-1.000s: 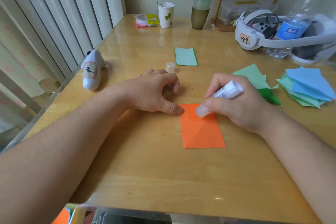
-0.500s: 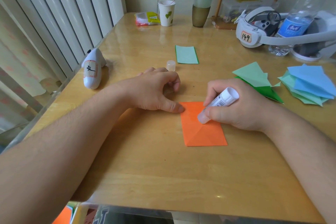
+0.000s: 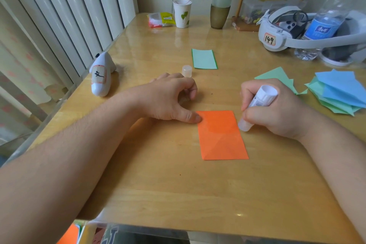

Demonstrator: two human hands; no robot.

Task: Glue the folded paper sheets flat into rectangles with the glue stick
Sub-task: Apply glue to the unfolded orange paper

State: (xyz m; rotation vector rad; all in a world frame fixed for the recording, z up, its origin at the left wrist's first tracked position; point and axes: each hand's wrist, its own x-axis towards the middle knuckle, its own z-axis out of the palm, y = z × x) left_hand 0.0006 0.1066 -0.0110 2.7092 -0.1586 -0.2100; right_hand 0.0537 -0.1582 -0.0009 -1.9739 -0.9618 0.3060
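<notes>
Now the right hand grips the white glue stick, tip at the folded orange paper rectangle's right edge; the left hand's thumb presses its corner onto the wooden tabletop.

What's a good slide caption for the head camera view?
Left hand pins orange paper while right hand runs glue stick along its edge.

I see orange paper on the honey-wood tabletop; white glue stick; mint rectangle; blue and green sheets; white leaf-printed cup
</notes>
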